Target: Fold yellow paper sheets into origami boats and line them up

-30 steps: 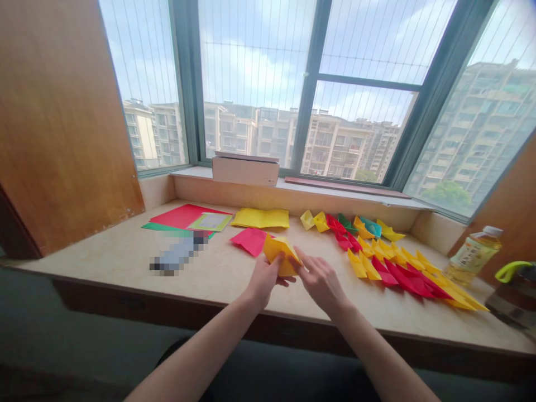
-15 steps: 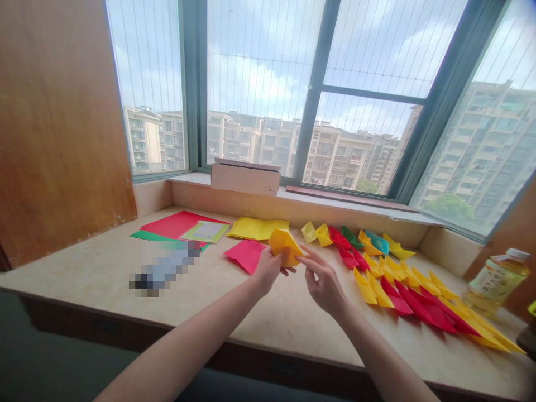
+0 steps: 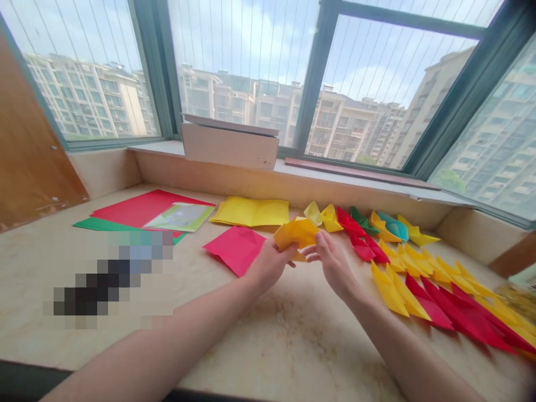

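Note:
A partly folded piece of orange-yellow paper (image 3: pixel 296 231) is held up above the counter between both hands. My left hand (image 3: pixel 272 258) pinches its left side, thumb on the near face. At its right edge, my right hand (image 3: pixel 333 258) grips with the thumb and fingertips, the other fingers curled beneath. Some of the fingertips are hidden behind the paper. Just left of my left hand lies a pink-red sheet (image 3: pixel 235 249). Beyond the hands rests a creased yellow sheet (image 3: pixel 251 211).
Rows of folded paper boats (image 3: pixel 396 296) in yellow, red, green and blue cover the right side. Red sheets (image 3: pixel 146 207), green sheets and a clear packet (image 3: pixel 184 216) lie at the left, near a blurred-out patch. A white box (image 3: pixel 229 145) stands on the sill.
My right hand has closed on the paper's right edge, where before its fingers were extended beside it. The paper looks more opened out. The view has tilted down and come closer.

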Demonstrator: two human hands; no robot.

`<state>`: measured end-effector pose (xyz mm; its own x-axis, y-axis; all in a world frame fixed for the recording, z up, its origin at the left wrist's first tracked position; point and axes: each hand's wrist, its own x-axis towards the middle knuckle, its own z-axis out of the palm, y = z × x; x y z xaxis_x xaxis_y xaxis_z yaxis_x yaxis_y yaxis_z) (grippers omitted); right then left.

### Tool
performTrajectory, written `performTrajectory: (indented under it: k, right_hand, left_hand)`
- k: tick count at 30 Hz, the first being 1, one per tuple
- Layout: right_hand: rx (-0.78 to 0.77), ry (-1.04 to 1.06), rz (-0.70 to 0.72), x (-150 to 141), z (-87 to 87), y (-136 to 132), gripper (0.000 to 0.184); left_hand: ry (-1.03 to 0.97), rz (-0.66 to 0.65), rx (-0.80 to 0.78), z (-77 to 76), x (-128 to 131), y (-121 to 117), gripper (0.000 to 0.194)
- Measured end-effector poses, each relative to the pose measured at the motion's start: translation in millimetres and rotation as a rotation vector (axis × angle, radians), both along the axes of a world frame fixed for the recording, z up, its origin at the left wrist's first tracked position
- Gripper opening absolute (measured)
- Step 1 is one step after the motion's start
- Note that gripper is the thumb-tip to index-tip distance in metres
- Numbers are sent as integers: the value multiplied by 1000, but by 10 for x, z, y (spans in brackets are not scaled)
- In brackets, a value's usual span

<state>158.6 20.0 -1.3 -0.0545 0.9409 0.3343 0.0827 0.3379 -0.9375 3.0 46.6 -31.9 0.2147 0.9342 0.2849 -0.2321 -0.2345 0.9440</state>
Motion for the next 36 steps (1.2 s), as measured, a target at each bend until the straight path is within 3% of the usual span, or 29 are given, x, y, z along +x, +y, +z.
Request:
performTrajectory:
  k: [5, 11, 21, 28, 36]
  right_hand:
    - [-81, 48, 26, 51, -90, -123, 45]
    - [-56, 91, 30, 60, -129, -125, 40]
    - [-110, -2, 48, 19, -89, -166, 36]
    - [-172, 52, 98, -2, -137, -171, 44]
    - [-100, 37, 110, -66, -70, -267, 62]
  left_hand:
    - [41, -35, -54, -33, -34, -96, 24]
    - [11, -111, -48, -30, -70, -112, 29]
    - [57, -24, -56, 50, -69, -175, 26]
    - [102, -54, -96, 166, -35, -274, 22]
    - [139, 76, -74, 40, -79, -201, 18]
